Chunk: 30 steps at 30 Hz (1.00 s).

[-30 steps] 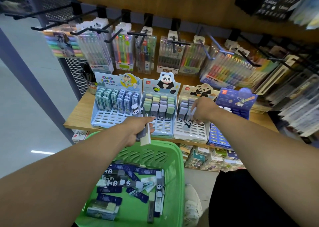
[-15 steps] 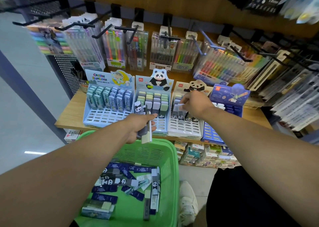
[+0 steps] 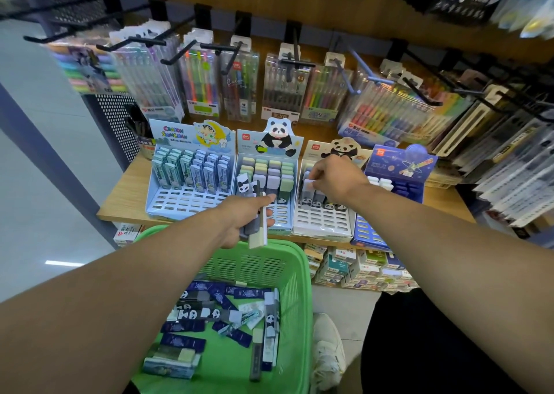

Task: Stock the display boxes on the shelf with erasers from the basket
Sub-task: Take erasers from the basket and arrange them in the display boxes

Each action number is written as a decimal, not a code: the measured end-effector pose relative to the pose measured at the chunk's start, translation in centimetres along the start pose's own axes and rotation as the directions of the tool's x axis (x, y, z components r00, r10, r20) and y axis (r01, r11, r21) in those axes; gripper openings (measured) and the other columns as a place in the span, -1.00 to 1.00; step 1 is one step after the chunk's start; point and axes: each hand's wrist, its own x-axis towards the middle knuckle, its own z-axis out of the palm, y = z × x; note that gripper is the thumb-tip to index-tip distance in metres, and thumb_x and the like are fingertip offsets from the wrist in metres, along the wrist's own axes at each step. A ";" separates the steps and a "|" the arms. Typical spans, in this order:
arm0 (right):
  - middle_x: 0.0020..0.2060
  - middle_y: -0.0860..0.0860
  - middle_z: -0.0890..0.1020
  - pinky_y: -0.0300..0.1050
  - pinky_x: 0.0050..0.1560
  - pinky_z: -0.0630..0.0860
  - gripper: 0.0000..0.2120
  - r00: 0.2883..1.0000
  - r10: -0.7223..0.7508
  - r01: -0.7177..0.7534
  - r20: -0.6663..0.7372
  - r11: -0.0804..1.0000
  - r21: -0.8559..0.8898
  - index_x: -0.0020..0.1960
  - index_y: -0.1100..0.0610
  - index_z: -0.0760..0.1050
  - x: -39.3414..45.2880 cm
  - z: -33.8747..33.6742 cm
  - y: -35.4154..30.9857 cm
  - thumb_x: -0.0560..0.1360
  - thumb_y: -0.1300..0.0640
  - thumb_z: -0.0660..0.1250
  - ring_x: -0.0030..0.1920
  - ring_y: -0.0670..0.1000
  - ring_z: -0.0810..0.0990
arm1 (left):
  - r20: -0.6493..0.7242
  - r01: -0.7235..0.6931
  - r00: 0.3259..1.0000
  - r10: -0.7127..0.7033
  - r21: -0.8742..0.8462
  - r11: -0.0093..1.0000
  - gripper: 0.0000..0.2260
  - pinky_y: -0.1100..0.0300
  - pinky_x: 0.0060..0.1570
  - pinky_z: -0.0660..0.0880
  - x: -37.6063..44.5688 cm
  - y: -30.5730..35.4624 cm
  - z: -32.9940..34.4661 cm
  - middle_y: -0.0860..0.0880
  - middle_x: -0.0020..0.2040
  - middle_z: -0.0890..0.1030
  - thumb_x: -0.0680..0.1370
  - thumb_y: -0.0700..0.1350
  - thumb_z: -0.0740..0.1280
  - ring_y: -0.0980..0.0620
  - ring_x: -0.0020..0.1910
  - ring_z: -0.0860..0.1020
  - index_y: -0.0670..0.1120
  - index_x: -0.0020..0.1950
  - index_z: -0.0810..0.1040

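Note:
Several display boxes stand in a row on the wooden shelf [image 3: 129, 196]. My left hand [image 3: 242, 219] grips a bundle of panda erasers [image 3: 254, 213] above the far rim of the green basket [image 3: 299, 288], in front of the pastel panda box [image 3: 269, 166]. My right hand [image 3: 335, 178] reaches into the white panda box [image 3: 323, 222] and pinches a white eraser [image 3: 308, 184] standing upright in a slot there. Loose erasers [image 3: 215, 312] in dark blue and panda sleeves lie in the basket.
A light blue cartoon box [image 3: 186, 184] sits at the left and a dark blue space box [image 3: 398, 172] at the right. Pen packs [image 3: 284, 85] hang on black hooks above. Small boxes [image 3: 359, 267] are stacked under the shelf. My shoe [image 3: 326, 348] is beside the basket.
My right hand has moved slightly back and left within the white panda box with the eraser. My left hand keeps its bundle almost still. The view shifted a little.

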 end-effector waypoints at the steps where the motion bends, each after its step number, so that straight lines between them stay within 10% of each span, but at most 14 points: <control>1: -0.03 0.01 0.64 -0.03 0.00 0.61 -0.89 1.000 0.007 -0.007 -0.006 1.000 0.023 -0.10 -0.06 0.62 0.0 0.0 0.0 0.53 0.15 0.44 -0.03 0.05 0.60 | 0.009 -0.004 1.000 0.004 -0.001 1.000 -0.45 0.13 -0.22 0.63 0.0 0.0 0.0 -0.02 -0.10 0.70 0.52 0.00 0.44 0.04 -0.25 0.70 -0.08 0.46 0.39; 18: 0.02 0.00 0.68 -0.09 -0.11 0.53 -0.89 0.996 0.074 -0.080 -0.041 0.980 -0.181 -0.05 -0.08 0.68 -0.1 0.1 -0.9 0.56 0.09 0.39 -0.01 0.09 0.63 | 0.087 0.013 0.996 -0.004 -0.103 0.995 -0.85 0.05 -0.08 0.62 -1.2 0.6 0.1 -0.11 -0.02 0.65 0.60 -0.13 0.36 -0.02 -0.17 0.66 -0.17 0.11 0.54; 23: -0.23 0.13 0.70 -0.12 -0.32 0.61 -0.73 0.941 0.000 -0.159 0.338 0.882 0.443 -0.09 0.20 0.58 -2.5 -1.3 -4.3 0.50 -0.01 0.50 -0.29 0.05 0.67 | -0.064 -0.067 0.996 0.056 -0.190 0.979 -0.88 0.08 -0.25 0.61 -0.5 0.8 0.1 -0.12 -0.13 0.65 0.58 -0.19 0.38 -0.01 -0.29 0.63 -0.20 0.08 0.55; 30: -0.23 0.11 0.63 -0.10 -0.24 0.69 -0.78 0.829 -0.107 -0.274 0.548 0.777 0.567 -0.09 0.18 0.47 -4.4 0.4 -6.1 0.48 0.19 0.52 -0.28 0.02 0.70 | -0.095 -0.091 0.993 0.068 -0.263 0.961 -0.88 0.01 -0.10 0.64 -0.3 0.9 0.1 -0.09 -0.10 0.68 0.60 -0.24 0.33 -0.05 -0.23 0.64 -0.22 0.10 0.61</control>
